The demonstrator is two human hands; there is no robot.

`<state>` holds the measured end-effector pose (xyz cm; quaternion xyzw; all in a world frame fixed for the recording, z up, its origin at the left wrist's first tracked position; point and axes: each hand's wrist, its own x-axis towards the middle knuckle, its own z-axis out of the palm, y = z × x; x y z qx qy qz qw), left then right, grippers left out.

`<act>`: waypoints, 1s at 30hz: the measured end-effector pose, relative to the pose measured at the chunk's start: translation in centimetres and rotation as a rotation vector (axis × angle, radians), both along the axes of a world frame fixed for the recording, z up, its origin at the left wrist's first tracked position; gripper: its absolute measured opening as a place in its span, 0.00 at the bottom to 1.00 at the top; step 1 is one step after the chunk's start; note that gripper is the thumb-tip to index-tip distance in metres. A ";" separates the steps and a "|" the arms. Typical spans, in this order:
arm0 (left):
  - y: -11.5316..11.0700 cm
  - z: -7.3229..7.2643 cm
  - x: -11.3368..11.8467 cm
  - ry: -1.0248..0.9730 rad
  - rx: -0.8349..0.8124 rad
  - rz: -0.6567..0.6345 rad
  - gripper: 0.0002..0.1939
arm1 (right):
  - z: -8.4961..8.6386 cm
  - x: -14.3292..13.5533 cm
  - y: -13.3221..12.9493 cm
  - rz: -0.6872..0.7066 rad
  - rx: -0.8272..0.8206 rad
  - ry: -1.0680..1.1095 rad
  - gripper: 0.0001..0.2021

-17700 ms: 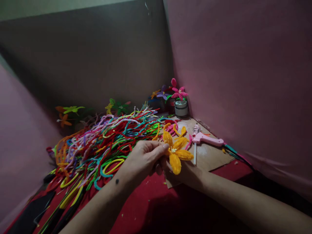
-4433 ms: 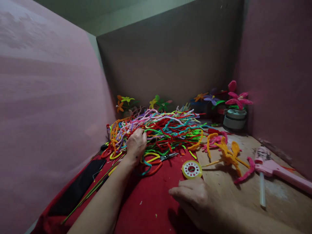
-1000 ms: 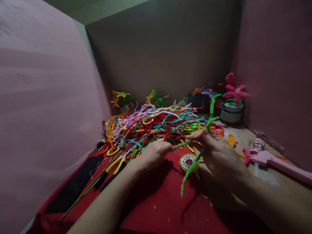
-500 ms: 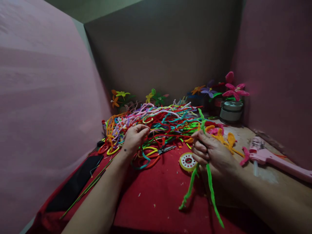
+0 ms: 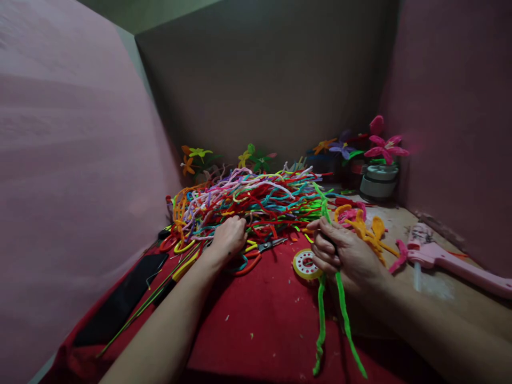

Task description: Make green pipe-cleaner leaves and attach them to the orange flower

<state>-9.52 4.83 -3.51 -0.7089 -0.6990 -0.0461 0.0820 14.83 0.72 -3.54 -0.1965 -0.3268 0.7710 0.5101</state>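
Green fuzzy stems (image 5: 344, 314) are gripped in my right hand (image 5: 340, 248), their tops sticking up above the fist and two long ends hanging below it. My left hand (image 5: 231, 234) is at the front edge of a heap of many-coloured fuzzy stems (image 5: 256, 194), its back toward me and its fingertips hidden. Just in front of that hand lie scissors (image 5: 251, 265) with orange-red handles, blades pointing right. A roll of yellow tape (image 5: 307, 264) sits beside my right hand's fingers.
A pink glue gun (image 5: 440, 256) and orange fuzzy petals (image 5: 366, 229) lie on the right. Fuzzy flowers stand at the back, a pink one (image 5: 386, 148) above a grey-white pot (image 5: 378, 181). At left, a black flat object (image 5: 122, 298) lies beside thin green sticks (image 5: 140, 309) on red cloth (image 5: 256, 320).
My left hand has turned over and moved slightly right and down. A yellow-and-black object now shows beside my left forearm. The left hanging green end has swung right.
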 end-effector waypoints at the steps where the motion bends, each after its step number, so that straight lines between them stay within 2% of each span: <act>1: 0.0 0.0 0.0 0.005 0.004 -0.001 0.09 | 0.0 0.0 0.0 -0.002 -0.003 -0.003 0.07; 9: -0.1 0.9 -0.6 -0.060 0.038 -0.064 0.10 | -0.1 -0.1 0.1 0.008 0.002 -0.002 0.08; 13: 0.1 0.4 -0.3 -0.054 -0.022 -0.104 0.10 | -0.1 -0.1 0.0 0.009 -0.001 0.004 0.08; 17: 0.2 -0.4 0.3 -0.005 -0.027 -0.099 0.11 | -0.1 -0.1 0.0 0.006 0.001 -0.005 0.07; 20: 0.2 -0.5 0.5 0.005 -0.029 -0.099 0.11 | -0.1 -0.2 -0.1 0.007 0.000 -0.012 0.08; 25: 0.1 1.0 -0.5 -0.033 -0.085 -0.087 0.13 | 0.0 -0.2 -0.2 0.011 -0.004 -0.026 0.08; 28: 0.0 2.2 -1.5 -0.081 -0.143 -0.149 0.14 | 0.0 -0.2 -0.2 0.022 0.007 -0.027 0.08; 30: -0.3 2.7 -2.2 -0.105 -0.195 -0.199 0.11 | -0.1 -0.2 -0.3 0.022 0.018 -0.033 0.07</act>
